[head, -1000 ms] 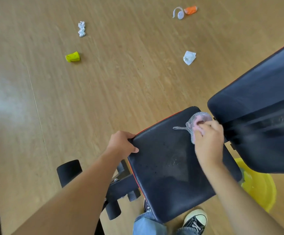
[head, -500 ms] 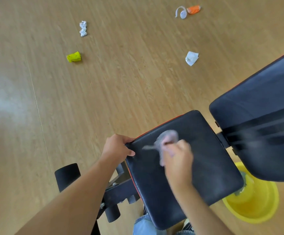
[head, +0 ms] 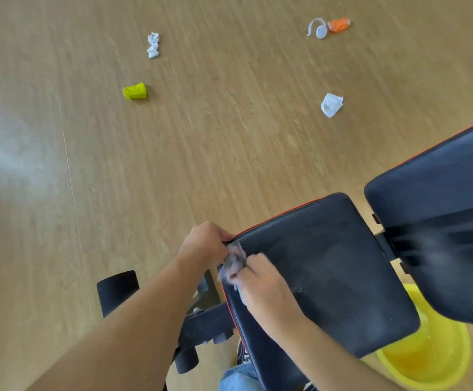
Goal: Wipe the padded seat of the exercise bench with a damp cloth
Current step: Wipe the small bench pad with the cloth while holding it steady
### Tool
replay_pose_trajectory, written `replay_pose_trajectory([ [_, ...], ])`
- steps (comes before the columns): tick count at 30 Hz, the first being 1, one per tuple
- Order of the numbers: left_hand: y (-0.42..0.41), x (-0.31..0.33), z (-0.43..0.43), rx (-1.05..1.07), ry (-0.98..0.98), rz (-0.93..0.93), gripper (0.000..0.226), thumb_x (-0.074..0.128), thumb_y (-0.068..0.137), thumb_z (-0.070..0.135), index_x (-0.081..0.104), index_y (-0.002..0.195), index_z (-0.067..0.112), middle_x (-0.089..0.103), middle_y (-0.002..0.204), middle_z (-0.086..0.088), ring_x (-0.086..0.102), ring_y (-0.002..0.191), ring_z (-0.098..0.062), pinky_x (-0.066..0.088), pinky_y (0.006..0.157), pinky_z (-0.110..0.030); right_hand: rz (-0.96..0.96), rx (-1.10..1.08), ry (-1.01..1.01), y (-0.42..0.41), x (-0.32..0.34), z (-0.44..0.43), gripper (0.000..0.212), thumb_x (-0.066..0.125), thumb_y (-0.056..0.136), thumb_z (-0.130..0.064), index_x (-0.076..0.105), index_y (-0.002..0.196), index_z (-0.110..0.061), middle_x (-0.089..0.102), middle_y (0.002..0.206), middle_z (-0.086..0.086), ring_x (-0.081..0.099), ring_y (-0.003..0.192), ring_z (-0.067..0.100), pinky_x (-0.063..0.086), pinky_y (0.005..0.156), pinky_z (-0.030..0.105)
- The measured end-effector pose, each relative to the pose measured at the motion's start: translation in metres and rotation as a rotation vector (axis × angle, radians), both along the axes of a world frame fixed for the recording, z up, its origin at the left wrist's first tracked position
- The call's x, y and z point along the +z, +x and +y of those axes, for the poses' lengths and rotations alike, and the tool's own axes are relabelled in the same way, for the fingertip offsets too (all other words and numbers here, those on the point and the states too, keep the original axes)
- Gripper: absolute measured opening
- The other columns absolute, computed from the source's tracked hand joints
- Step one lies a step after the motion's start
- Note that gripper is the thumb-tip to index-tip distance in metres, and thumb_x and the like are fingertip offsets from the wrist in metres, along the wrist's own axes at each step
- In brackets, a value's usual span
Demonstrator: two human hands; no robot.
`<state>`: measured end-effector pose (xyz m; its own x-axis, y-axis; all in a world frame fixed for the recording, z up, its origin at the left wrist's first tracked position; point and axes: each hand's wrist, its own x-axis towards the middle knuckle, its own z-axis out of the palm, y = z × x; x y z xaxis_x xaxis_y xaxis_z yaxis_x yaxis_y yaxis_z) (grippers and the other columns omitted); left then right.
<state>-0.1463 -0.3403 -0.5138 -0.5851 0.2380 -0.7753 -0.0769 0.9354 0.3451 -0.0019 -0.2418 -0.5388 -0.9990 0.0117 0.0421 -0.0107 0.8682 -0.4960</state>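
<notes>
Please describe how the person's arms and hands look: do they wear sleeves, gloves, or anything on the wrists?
Both forearms are bare up to the frame edge, with no sleeves in view. The left hand and right hand wear no gloves. No watch, bracelet or ring shows on the visible wrists and fingers.

Light wood-grain floor (head: 201, 150), pale glare patch at left, scattered litter
</notes>
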Motion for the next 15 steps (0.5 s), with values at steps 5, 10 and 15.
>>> replay_pose_trajectory([
  [5, -0.008, 0.000, -0.001, -0.029, -0.011, -0.049, 0.059, 0.053, 0.079, -0.008, 0.074, 0.113, 0.036, 0.072, 0.097, 0.001, 0.059, 0.073, -0.019, 0.050, 0.062, -0.022, -0.113, -0.574, -0.027, -0.061, 0.002, 0.099, 0.030, 0.057, 0.083, 0.008, 0.066, 0.073, -0.018, 0.044, 0.073, -0.011, 0.046, 0.072, 0.016, 0.030, 0.057, 0.012],
  [10, -0.001, -0.008, -0.008, 0.121, -0.009, 0.020, 0.035, 0.058, 0.071, -0.004, 0.078, 0.081, 0.023, 0.073, 0.082, -0.005, 0.068, 0.077, -0.025, 0.058, 0.065, -0.034, -0.173, -0.373, -0.211, -0.057, 0.001, -0.016, 0.018, 0.058, 0.098, -0.009, 0.066, 0.085, -0.019, 0.054, 0.079, -0.006, 0.049, 0.071, 0.004, 0.039, 0.069, 0.009],
  [15, 0.002, -0.010, -0.010, 0.144, 0.026, 0.057, 0.040, 0.067, 0.069, -0.009, 0.079, 0.090, 0.023, 0.075, 0.089, -0.002, 0.070, 0.087, -0.022, 0.059, 0.075, -0.030, -0.033, -0.129, 0.124, -0.046, -0.007, 0.063, 0.021, 0.066, 0.079, 0.007, 0.071, 0.096, -0.005, 0.054, 0.080, 0.008, 0.054, 0.077, 0.028, 0.049, 0.059, 0.038],
])
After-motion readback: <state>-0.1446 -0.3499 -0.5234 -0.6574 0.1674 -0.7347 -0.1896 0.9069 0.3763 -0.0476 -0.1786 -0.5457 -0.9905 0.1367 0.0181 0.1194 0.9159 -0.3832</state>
